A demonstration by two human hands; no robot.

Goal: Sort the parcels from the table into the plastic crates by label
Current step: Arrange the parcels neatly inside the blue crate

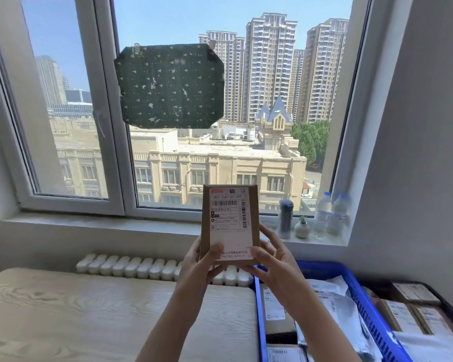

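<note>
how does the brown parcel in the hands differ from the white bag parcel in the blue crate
The brown parcel is stiff cardboard; the white bag parcel is soft, wrinkled plastic. The brown parcel is held upright by the left hand and right hand; the white bag parcel lies in the blue crate, untouched. Both bear printed labels.

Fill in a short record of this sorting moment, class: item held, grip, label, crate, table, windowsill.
Item held: cardboard parcel, upright
Grip: left hand and right hand hold its lower end, thumbs on the front
Label: white shipping label with barcodes, facing the camera
Crate: blue plastic crate, right of the table, already holding parcels
Table: wooden table, lower left
Windowsill: flask, small vase with a plant, two water bottles
</note>
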